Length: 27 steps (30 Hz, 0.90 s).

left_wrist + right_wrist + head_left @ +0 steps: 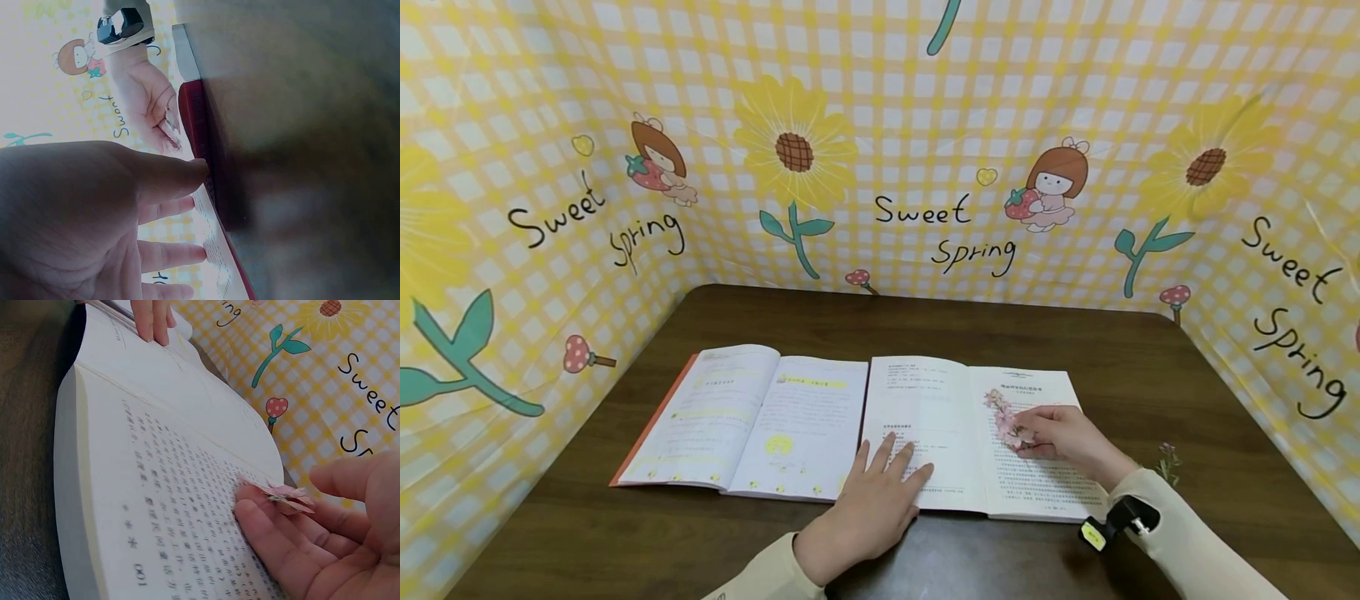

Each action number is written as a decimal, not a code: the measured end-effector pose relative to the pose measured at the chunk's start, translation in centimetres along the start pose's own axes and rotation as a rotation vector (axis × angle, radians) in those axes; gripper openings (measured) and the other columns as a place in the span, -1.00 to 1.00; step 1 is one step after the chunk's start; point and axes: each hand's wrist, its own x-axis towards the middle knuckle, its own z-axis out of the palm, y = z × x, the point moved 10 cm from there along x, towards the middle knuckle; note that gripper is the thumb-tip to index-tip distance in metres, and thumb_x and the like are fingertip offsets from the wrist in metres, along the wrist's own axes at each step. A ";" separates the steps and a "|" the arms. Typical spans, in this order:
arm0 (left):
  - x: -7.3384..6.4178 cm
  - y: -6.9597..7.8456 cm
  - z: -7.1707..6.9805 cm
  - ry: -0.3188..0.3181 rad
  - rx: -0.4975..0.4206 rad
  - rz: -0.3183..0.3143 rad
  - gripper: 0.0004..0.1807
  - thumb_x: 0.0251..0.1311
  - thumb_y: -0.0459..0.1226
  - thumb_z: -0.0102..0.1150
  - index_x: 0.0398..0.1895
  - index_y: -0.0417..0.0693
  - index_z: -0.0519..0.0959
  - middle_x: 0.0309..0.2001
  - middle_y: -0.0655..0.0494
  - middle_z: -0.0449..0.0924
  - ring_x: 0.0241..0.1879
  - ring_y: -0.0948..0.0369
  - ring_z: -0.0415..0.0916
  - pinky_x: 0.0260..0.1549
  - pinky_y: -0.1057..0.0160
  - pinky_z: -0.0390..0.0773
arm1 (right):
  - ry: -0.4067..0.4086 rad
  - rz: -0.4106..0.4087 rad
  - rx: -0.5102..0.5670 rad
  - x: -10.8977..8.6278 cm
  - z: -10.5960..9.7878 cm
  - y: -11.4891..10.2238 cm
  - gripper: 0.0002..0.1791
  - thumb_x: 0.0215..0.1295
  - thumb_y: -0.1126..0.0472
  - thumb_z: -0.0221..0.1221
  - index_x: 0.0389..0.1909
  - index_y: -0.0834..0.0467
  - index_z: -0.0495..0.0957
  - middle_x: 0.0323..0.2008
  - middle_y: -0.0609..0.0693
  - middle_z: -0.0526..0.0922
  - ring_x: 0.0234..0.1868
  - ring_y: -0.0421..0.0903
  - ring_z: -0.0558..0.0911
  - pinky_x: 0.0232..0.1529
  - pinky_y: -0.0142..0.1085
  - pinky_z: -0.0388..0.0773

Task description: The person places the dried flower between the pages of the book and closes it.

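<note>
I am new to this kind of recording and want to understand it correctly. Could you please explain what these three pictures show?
There is no robot here: two bare hands of one person do the work. The wide picture comes from a camera worn on the head. The other two come from wrist cameras, one per hand, so they look tilted and close.

On the dark table lie two open books side by side, the left book and the right book. A patterned cloth stands behind.

The left hand rests on the right book's left page. The right hand holds a pink flower sprig over its right page. A smaller sprig lies near the right sleeve.
</note>
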 end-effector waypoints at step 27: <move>-0.1 0.0 0.0 -0.003 0.018 0.006 -0.47 0.33 -0.09 0.23 0.36 0.17 0.46 0.39 -0.08 0.34 0.44 -0.15 0.13 0.28 -0.27 0.17 | -0.078 -0.089 -0.407 -2.2 -0.9 -2.3 -0.54 0.56 0.18 -0.01 0.09 0.56 0.50 -0.14 0.18 0.67 -0.15 0.00 0.64 -0.13 -0.19 0.65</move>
